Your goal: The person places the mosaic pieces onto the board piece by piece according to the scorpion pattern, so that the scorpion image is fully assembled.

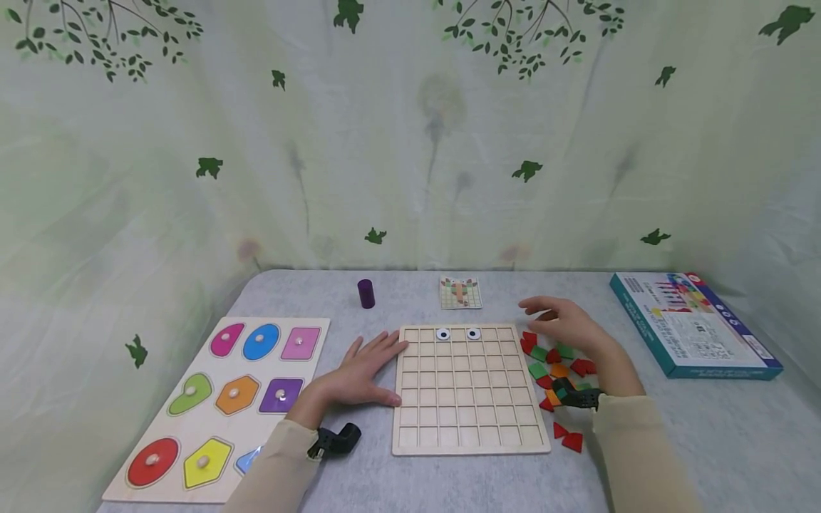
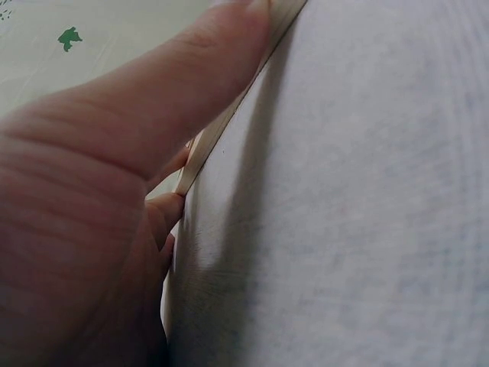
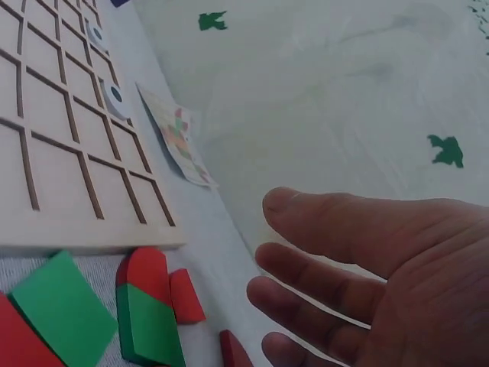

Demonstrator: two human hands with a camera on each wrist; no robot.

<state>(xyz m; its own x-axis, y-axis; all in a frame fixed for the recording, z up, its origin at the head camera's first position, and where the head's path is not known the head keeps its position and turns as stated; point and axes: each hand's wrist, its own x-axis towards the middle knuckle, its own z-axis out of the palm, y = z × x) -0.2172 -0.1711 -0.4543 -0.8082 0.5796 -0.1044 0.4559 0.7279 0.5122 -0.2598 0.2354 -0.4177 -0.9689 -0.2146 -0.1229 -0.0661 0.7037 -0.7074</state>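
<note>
A wooden grid board lies flat on the table, with two googly-eye pieces in its top row. My left hand touches the board's left edge with thumb and fingertips, its fingers spread. Over the loose coloured pieces at the board's right side hovers my right hand, fingers loosely bent and nothing between them. In the right wrist view, green and red pieces lie along the board's edge. A small pattern card stands behind the board.
On the left lies a shape puzzle board with knobbed pieces, partly under the left forearm. A dark purple cylinder stands at the back. The teal-sided game box is at the far right. Behind the table hangs a leaf-print curtain.
</note>
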